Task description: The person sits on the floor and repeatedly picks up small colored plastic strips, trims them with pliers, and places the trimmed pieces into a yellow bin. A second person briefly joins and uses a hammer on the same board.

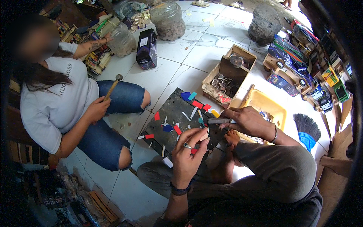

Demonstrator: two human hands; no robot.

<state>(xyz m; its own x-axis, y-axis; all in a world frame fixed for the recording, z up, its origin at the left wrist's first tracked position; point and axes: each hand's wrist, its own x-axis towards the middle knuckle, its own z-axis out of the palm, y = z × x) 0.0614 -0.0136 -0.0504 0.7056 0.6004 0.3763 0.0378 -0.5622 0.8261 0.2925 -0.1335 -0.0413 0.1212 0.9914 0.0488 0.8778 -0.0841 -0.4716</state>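
At the far left a co-worker's hand (96, 109) grips a hammer (113, 86), squatting on the tiled floor (177, 56). Next right lies a dark board (174, 113) strewn with small red, blue and white pieces (177, 129). Over its near edge the person's left hand (189, 151) is pinched shut on a small pale piece (204, 136), held just above the board. The right hand (245, 121) is clamped on a slim grey tool (218, 121) whose tip points at that piece. It looks like a trimming or fitting step; the next move would call for steadying the piece and guiding the tip carefully. Farther right sit a wooden box (227, 75), a yellow tray (264, 104) and a blue brush (307, 130)
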